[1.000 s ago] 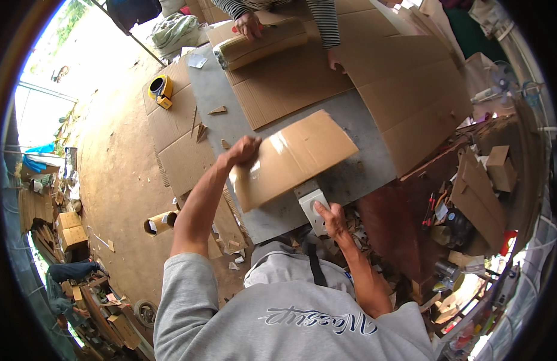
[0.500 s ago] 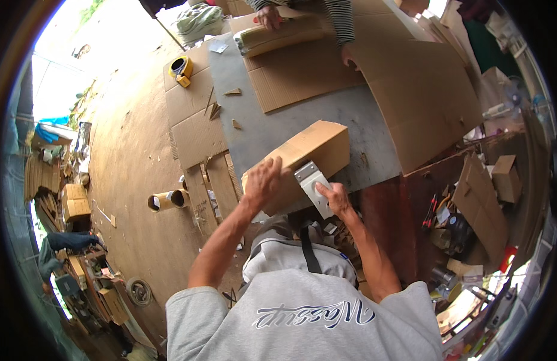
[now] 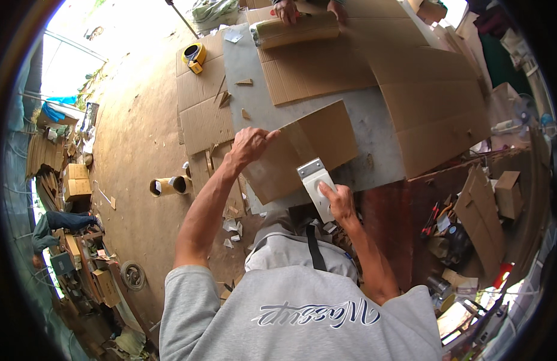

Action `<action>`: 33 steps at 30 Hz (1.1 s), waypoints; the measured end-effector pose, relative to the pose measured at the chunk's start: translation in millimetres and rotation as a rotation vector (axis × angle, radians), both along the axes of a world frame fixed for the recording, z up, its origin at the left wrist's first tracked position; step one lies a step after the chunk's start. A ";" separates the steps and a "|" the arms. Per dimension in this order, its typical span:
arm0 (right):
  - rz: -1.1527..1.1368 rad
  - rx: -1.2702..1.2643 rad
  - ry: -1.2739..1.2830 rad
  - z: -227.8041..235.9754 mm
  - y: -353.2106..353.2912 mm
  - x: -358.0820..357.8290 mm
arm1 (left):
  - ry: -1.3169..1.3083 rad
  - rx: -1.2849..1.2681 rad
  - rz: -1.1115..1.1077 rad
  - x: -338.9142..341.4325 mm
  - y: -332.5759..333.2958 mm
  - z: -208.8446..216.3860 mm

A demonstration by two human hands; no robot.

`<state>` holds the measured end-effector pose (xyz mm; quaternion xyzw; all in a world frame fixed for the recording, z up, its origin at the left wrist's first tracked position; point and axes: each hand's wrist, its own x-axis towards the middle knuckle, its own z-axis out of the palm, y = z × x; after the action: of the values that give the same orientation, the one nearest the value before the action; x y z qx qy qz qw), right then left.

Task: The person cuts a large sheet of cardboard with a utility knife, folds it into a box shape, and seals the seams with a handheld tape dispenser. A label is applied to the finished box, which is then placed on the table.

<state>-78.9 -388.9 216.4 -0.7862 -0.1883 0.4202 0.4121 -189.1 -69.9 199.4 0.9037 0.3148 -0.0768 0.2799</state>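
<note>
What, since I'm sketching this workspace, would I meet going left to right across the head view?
Tan cardboard box → yellow tape roll → left hand's grip → white handheld tool → small brown cardboard box.

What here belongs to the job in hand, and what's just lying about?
Apparently in use:
cardboard piece, in the left hand
white metal-ended tool, in the right hand
grey tabletop

Apparently lying about:
yellow ring-shaped item
cardboard tube
small cardboard scraps
</note>
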 end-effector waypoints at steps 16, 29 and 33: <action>-0.023 -0.027 0.008 -31.5 -31.6 -12.9 | 0.018 -0.129 -0.015 10.2 55.0 -3.6; -0.038 0.083 0.030 -27.8 37.5 -11.0 | 0.164 -0.242 0.089 17.3 103.1 -115.3; -0.021 0.007 0.035 -30.1 31.0 -17.3 | -0.387 -0.069 -0.091 -17.3 13.0 -111.4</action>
<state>-96.2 -357.9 186.3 -0.7793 -0.1742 0.4289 0.4224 -206.4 -57.0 88.0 0.9049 0.2110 0.0750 0.3620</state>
